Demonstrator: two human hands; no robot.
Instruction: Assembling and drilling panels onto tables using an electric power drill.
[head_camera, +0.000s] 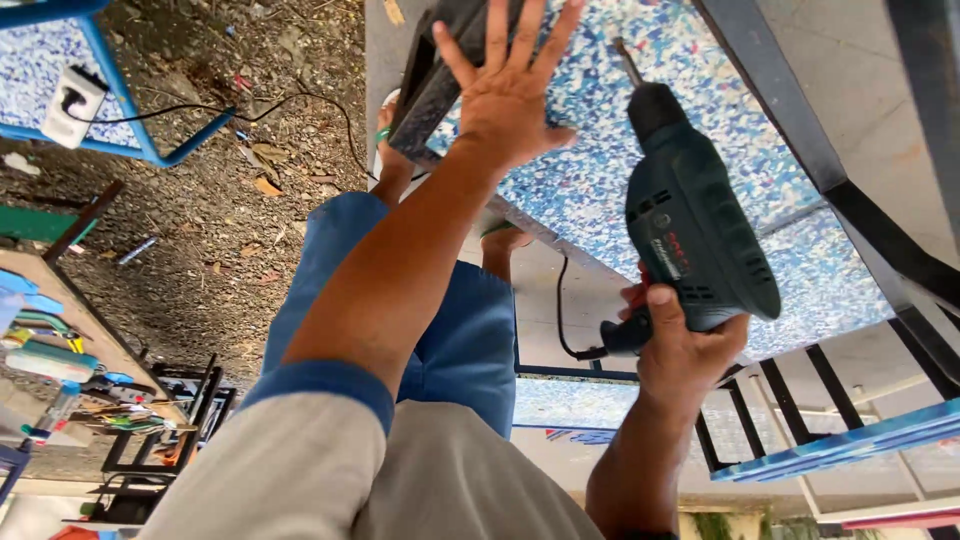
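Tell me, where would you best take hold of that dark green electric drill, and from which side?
By the pistol handle at its rear, coming from behind and below. The drill points its bit at the speckled blue panel, so the front is out of the way, and the handle is shaped for a palm; the right hand grips it there while the left hand lies flat on the panel.

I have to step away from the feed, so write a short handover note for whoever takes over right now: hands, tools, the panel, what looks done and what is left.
Left hand: open, palm flat, fingers spread, pressing on the blue-white speckled panel beside a dark metal bar.
Right hand: gripping the handle of the dark green corded drill, bit pointing at the panel's upper part; whether it touches cannot be told.
Black frame tube runs along the panel's right side.
Done: panel lies braced, drill aimed.
Left: no finished hole or screw visible; the drilling appears still to do.
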